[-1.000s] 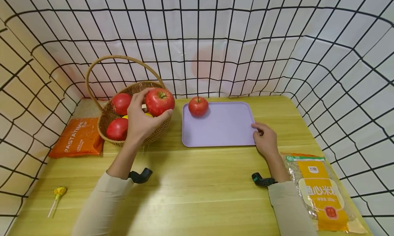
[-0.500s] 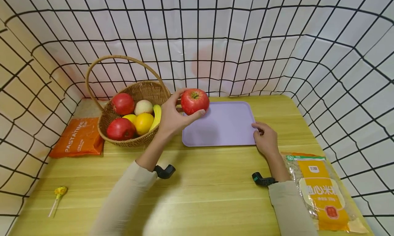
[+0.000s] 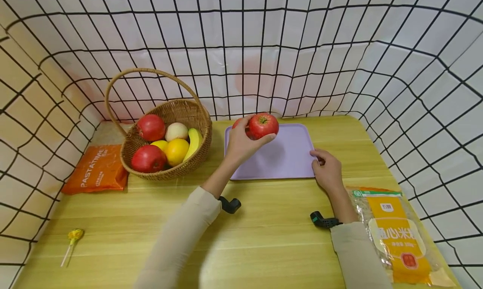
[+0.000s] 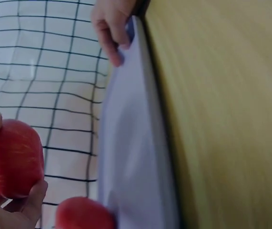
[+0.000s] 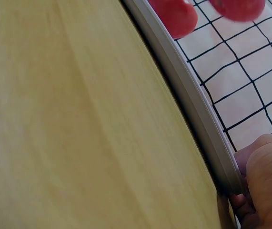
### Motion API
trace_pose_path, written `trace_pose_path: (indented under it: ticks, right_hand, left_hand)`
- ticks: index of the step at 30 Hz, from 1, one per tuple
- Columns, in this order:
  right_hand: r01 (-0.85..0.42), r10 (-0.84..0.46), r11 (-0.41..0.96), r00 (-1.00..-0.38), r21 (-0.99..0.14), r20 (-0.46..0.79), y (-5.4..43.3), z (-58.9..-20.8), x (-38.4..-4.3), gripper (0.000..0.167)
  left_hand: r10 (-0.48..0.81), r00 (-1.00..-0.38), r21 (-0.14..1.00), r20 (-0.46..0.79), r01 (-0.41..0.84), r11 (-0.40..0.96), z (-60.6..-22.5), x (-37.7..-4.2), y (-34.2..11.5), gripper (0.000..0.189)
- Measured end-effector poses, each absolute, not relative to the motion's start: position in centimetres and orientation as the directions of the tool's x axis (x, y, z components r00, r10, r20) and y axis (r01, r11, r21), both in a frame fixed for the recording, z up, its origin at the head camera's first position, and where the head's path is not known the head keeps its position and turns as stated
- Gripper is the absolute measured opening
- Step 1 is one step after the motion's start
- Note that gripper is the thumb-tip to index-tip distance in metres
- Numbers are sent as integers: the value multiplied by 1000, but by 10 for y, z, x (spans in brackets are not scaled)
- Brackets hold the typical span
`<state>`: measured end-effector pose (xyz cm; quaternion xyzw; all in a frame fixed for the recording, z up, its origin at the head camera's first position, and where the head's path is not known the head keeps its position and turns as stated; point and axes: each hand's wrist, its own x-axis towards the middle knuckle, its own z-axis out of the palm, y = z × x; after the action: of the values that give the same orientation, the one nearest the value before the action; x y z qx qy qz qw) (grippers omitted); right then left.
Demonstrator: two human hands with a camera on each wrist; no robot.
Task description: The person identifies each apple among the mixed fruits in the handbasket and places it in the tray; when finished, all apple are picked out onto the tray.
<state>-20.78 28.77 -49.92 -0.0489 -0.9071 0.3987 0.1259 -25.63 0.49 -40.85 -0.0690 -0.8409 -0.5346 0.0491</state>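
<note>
My left hand [image 3: 241, 142] grips a red apple [image 3: 265, 126] between thumb and fingers, holding it above the purple tray [image 3: 294, 163]. In the left wrist view, the held apple [image 4: 16, 160] hangs higher than a second apple [image 4: 83, 214], which rests on the tray's left part. From the head, that second apple [image 3: 237, 122] is mostly hidden behind my left hand. My right hand [image 3: 327, 168] holds the tray's right edge with curled fingers. Seen from the right wrist, the fingers [image 5: 243, 160] wrap the tray's corner.
Left of the tray stands a wicker basket [image 3: 205, 144] with a tall handle, holding red apples, yellow fruit, a banana and a pale round fruit. An orange pasta bag [image 3: 96, 169], a yellow lollipop [image 3: 75, 234] and a yellow grain bag [image 3: 400, 238] lie around. Black wire mesh [image 3: 260, 75] encloses the table.
My left hand has carried the apple rightward from over the basket to over the tray, passing in front of the apple there. The right hand has stayed at the tray's edge.
</note>
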Motion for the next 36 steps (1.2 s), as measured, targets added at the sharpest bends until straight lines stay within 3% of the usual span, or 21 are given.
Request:
trace_pose_path:
  ticks: [6,13,22,31,36]
  right_hand:
    - [-22,194,664,-960,-747,202,289,-501,-207,35]
    - [-23,200,660,-958,-751,205,290,-505,-209,34]
    - [-23,199,662,-958,-749,205,288,-502,-209,34]
    - [-16,203,657,-959,-754,197,287,-501,-208,34]
    - [-22,197,663,-959,-748,202,289,-502,-208,34]
  left_hand:
    - [81,-991,909,109,132,396,-423,-268,26,89]
    - [118,-983,928,138,170,332,-444,-282,48,89]
    - [91,-991,904,102,130,406,-463,-292,71,88]
    - [4,-991,899,136,126,420,-468,-297,75,83]
    - [22,-988,877,152,145,458,-470,-296,73,84]
